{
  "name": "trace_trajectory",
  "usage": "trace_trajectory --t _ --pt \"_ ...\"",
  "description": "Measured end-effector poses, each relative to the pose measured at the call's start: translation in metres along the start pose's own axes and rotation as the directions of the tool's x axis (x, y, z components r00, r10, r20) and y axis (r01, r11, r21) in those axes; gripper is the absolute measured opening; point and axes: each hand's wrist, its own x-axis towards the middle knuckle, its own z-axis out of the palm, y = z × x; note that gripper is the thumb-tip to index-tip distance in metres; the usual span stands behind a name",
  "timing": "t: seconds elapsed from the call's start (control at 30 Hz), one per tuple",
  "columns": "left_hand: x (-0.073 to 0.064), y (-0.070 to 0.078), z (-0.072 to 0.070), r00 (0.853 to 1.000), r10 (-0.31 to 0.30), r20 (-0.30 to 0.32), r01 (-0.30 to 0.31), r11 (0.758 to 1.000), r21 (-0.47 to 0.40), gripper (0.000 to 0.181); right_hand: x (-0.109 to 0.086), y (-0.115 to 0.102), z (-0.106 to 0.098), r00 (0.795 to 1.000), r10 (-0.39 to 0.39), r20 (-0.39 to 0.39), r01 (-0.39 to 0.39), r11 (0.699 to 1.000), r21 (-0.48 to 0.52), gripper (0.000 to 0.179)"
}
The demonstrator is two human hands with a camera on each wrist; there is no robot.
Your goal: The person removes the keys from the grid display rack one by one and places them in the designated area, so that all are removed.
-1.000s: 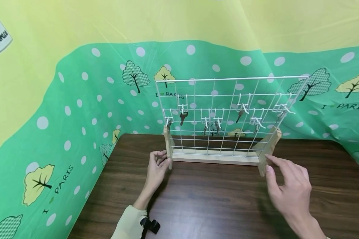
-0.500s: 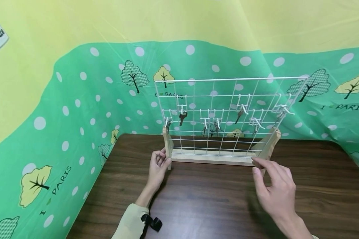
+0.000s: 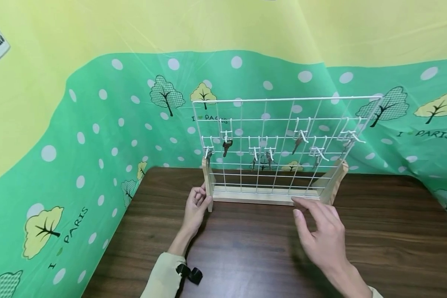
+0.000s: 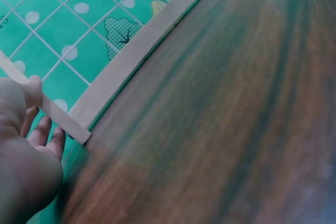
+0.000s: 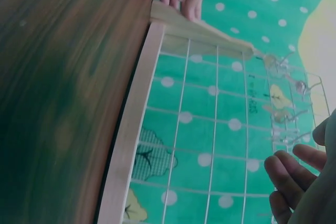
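Observation:
A white wire grid rack point(image 3: 287, 99) stands upright in wooden side panels joined by a pale wooden bar point(image 3: 253, 197). My left hand point(image 3: 194, 211) holds the left side panel point(image 3: 207, 178) low down, thumb in front and the other fingers beyond it; the left wrist view shows this panel point(image 4: 65, 116) between thumb and fingers. With nothing in its bent, spread fingers, my right hand point(image 3: 324, 236) hovers before the bar's right part and overlaps the foot of the right side panel point(image 3: 335, 178). Several white hooks hang on the grid with keys, one a dark-headed key point(image 3: 227, 147).
The rack is on a dark brown wooden table point(image 3: 246, 256). Behind and to the left rises a green and yellow cloth point(image 3: 108, 107) printed with dots and trees. A black clip-like piece point(image 3: 190, 274) sits by the left sleeve point(image 3: 164, 273).
My right hand has moved left, from beside the right side panel to in front of the wooden bar. My left hand stays on the left panel, and the rack looks unmoved.

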Motion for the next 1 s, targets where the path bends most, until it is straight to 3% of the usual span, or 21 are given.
trace_trajectory --t 0.1,0.3,0.53,0.8,0.9,1.0 --pt "0.000 0.000 0.000 1.000 -0.004 0.004 0.004 1.000 0.005 0.027 0.001 -0.005 0.005 0.999 0.010 0.031 -0.011 1.000 0.021 0.025" --pt "0.000 0.001 0.002 1.000 0.002 0.014 -0.002 1.000 0.007 0.027 0.002 -0.018 0.014 0.985 0.109 0.133 -0.117 0.992 0.048 0.027" --pt "-0.001 0.001 0.000 1.000 -0.004 -0.007 0.005 1.000 0.028 0.028 0.009 -0.031 0.032 0.979 0.134 0.156 -0.161 0.970 0.181 0.032" --pt "-0.001 0.001 -0.002 1.000 -0.022 0.004 0.022 0.999 0.025 0.027 0.023 -0.049 0.056 0.969 0.170 0.181 -0.223 0.916 0.333 0.029" --pt "-0.001 0.000 -0.002 1.000 -0.024 0.011 0.024 1.000 0.018 0.027 0.026 -0.056 0.064 0.942 0.244 0.231 -0.316 0.875 0.367 0.027" --pt "-0.001 -0.001 -0.002 1.000 -0.018 0.014 0.018 1.000 0.018 0.027 0.030 -0.061 0.072 0.904 0.311 0.293 -0.414 0.809 0.417 0.025"
